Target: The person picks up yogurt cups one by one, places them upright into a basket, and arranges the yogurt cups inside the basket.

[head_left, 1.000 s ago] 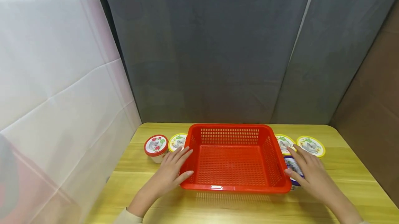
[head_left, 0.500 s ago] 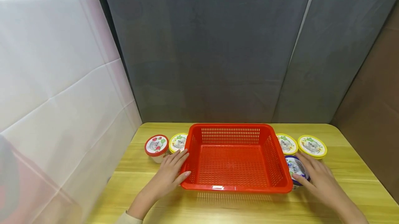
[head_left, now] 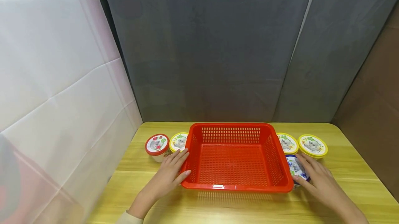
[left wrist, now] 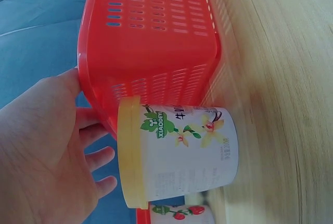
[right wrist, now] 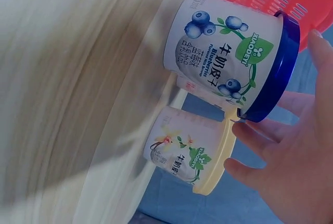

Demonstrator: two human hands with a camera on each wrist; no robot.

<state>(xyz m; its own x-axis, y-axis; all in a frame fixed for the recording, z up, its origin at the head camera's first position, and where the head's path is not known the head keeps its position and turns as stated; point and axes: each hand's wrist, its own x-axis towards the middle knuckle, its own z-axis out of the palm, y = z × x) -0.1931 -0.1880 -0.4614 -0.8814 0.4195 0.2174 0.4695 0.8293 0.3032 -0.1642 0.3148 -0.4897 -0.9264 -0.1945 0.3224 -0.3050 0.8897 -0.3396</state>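
Note:
A red plastic basket (head_left: pixel 232 165) stands on the wooden table. My left hand (head_left: pixel 170 171) lies at its left rim; in the left wrist view the thumb tip is at the rim and the other fingers are loosely bent. Beside that hand are a yellow-lidded tub (left wrist: pixel 179 151), partly hidden by the basket and hand from above, and a red-lidded tub (head_left: pixel 157 146). My right hand (head_left: pixel 318 180) reaches over a blue-lidded blueberry tub (right wrist: pixel 223 52) at the basket's right side. Its fingertips are at the lid's edge, while the thumb hovers just off the lid in the right wrist view.
Two more yellow-lidded tubs, a nearer one (head_left: pixel 287 143) and an outer one (head_left: pixel 312 146), stand behind the blue-lidded tub on the right. The wooden table (head_left: pixel 233 212) ends at a dark grey curtain (head_left: pixel 202 61), with white fabric (head_left: pixel 62 78) on the left.
My right hand has drawn right, away from the basket's rim, and more of the blue lid shows. My left fingers have drawn back slightly at the rim.

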